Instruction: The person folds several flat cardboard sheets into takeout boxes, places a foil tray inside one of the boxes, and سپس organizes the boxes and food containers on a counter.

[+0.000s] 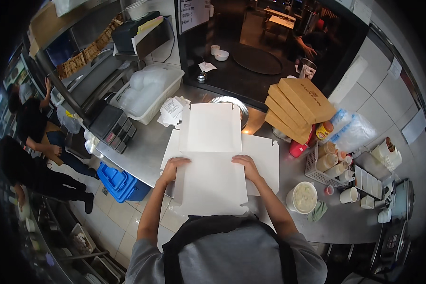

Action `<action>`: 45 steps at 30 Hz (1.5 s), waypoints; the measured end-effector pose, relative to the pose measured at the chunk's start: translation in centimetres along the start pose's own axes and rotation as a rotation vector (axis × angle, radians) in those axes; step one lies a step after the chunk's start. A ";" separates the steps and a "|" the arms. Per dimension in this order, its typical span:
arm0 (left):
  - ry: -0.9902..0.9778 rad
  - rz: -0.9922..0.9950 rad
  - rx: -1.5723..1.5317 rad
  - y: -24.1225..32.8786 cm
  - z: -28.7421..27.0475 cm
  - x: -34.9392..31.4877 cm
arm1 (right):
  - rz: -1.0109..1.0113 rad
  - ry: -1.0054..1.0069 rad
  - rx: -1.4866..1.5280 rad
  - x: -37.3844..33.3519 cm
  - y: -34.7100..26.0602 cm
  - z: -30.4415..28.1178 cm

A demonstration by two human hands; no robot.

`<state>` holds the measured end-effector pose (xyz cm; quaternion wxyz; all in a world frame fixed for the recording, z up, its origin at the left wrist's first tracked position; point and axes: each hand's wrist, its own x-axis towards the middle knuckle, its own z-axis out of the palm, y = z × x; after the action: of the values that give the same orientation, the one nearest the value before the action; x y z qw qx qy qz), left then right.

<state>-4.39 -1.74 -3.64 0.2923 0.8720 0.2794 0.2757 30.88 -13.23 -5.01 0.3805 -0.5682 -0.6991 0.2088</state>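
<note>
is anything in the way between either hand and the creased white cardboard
Nothing visible is: the left hand and right hand touch opposite side edges of the white cardboard. The other white card shows beneath it.

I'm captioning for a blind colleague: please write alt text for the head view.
Someone's left hand and right hand touch opposite sides of creased white cardboard over a steel counter. Brown boxes are stacked to the right, and a blue bin stands on the floor at left.

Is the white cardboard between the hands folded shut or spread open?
Spread open: the white cardboard shows two panels meeting at a crease, left hand and right hand at its sides.
</note>
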 end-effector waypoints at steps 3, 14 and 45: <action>-0.048 -0.072 0.113 0.8 -0.4 -0.4 | -0.065 0.036 -0.140 -0.5 -1.0 0.5; -0.027 -0.010 0.056 -2.0 -0.4 0.9 | -0.026 -0.004 -0.044 0.8 0.9 0.7; 0.308 -0.415 0.153 -2.9 3.2 3.5 | 0.141 0.105 -0.664 1.3 -6.6 10.7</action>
<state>-0.85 1.28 -6.62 0.2297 0.7636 0.5133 0.3172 18.43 -12.28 -6.51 0.1949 -0.7181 -0.6672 -0.0338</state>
